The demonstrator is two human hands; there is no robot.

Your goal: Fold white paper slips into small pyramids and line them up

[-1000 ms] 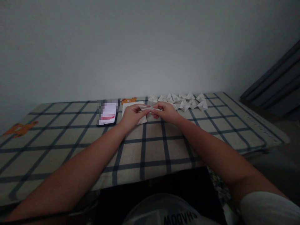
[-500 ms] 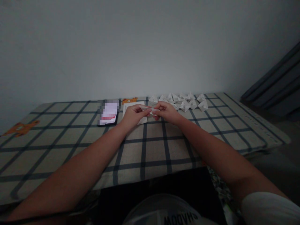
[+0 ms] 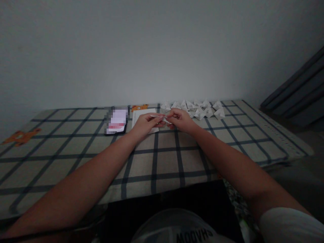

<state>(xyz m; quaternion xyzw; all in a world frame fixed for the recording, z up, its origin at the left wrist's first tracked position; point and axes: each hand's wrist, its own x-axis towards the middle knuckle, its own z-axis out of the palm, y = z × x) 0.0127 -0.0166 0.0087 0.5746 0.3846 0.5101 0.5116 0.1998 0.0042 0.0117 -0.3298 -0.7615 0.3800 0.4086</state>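
Between my two hands is a small piece of folded white paper point(image 3: 164, 119), mostly hidden by the fingers. My left hand point(image 3: 146, 123) pinches its left end between thumb and fingers. From the other side, my right hand point(image 3: 181, 120) grips the right end, fingertips close to those of the left. Under and behind my left hand lies a flat white sheet or pad of paper point(image 3: 137, 116). Several white folded-paper pieces point(image 3: 199, 113) stand in rows just beyond and to the right of my right hand.
A phone point(image 3: 117, 120) with a lit screen lies left of the paper stack. The table wears a checked cloth point(image 3: 167, 162) with orange bear prints point(image 3: 21, 136). A pale wall point(image 3: 162, 54) rises behind it, and a dark curtain-like fabric point(image 3: 301, 84) hangs at the right.
My right fingers have shifted slightly on the folded paper and curl closer to its middle. The left hand keeps its pinch almost unmoved.
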